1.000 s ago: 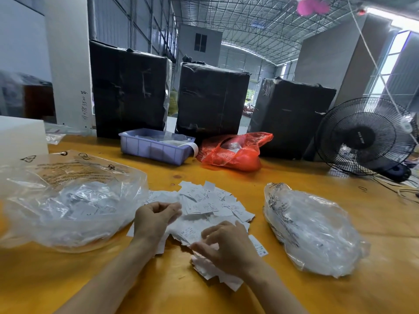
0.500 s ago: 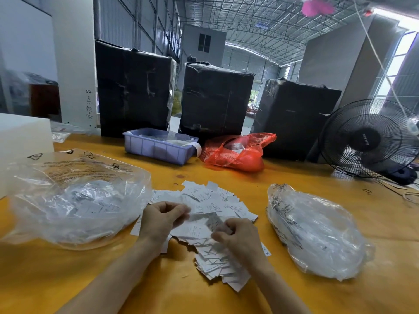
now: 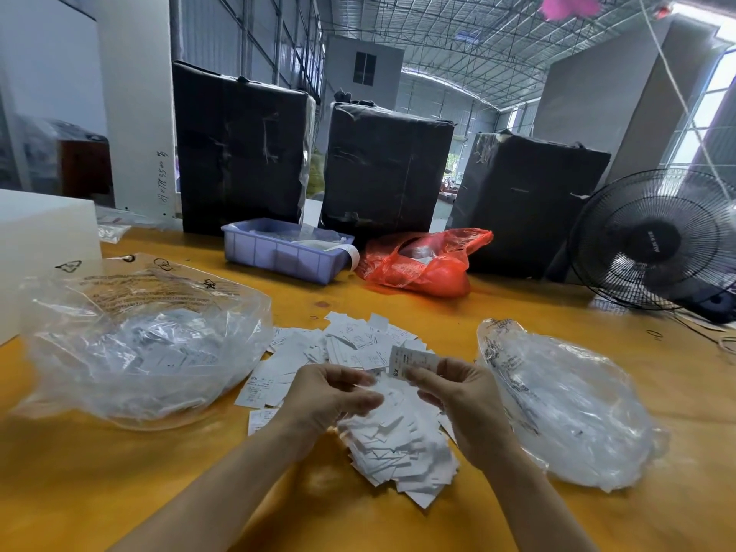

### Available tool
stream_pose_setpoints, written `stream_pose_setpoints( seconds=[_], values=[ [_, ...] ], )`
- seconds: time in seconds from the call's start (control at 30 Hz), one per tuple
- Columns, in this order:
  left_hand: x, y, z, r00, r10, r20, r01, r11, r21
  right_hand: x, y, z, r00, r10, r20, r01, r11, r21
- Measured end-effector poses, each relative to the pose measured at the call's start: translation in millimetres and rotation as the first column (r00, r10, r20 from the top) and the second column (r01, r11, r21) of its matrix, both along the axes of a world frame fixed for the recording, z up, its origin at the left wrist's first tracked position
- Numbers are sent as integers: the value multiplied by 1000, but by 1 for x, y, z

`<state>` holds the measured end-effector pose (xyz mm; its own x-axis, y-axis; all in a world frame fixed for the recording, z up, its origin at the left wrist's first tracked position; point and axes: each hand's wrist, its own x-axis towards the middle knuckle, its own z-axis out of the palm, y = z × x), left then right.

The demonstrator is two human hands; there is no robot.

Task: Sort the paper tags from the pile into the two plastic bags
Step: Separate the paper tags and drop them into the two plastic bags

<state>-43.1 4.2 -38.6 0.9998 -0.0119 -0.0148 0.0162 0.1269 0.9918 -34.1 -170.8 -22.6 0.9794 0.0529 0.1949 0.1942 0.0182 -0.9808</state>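
White paper, a single tag [image 3: 410,362] is pinched in the right hand [image 3: 466,408] above the pile of tags [image 3: 382,412], its long axis running left to right and tipped slightly. The left hand [image 3: 326,400] hovers just beside it, fingers curled; whether it holds a tag is unclear. Flanking the pile on the yellow table [image 3: 119,472] lie the left plastic bag [image 3: 139,344] and right plastic bag [image 3: 573,404]; a blue tray [image 3: 278,253], red bag [image 3: 422,264] and fan [image 3: 657,241] stand behind.

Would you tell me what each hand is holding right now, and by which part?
The right hand pinches a white printed paper tag by its lower edge. The left hand is blurred; its hold cannot be told.
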Motion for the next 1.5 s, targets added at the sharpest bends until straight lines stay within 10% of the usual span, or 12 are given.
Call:
stream_pose_setpoints(
  seconds=[0.47, 0.73, 0.93, 1.2, 1.5],
  values=[
    [2, -3, -1, 999, -1, -52, -9, 983, -185, -3, 8, 0, 997, 46, -57, -41, 996, 85],
    [6, -1, 2, 987, 154, -38, -156, 896, -416, -10, 14, -8, 877, 451, -168, -464, 884, -49],
    [5, -4, 2, 995, 100, 10, -85, 891, -445, -7, 16, -8, 976, 219, 1, -218, 969, -119],
    [1, -1, -4, 980, -198, -5, 197, 980, -37, -1, 1, 0, 981, 44, 189, 20, 946, -323],
    [-1, 9, 1, 865, -469, 179, 372, 838, 399, -12, -7, 9, 925, 377, 48, -295, 792, -534]
  ],
)
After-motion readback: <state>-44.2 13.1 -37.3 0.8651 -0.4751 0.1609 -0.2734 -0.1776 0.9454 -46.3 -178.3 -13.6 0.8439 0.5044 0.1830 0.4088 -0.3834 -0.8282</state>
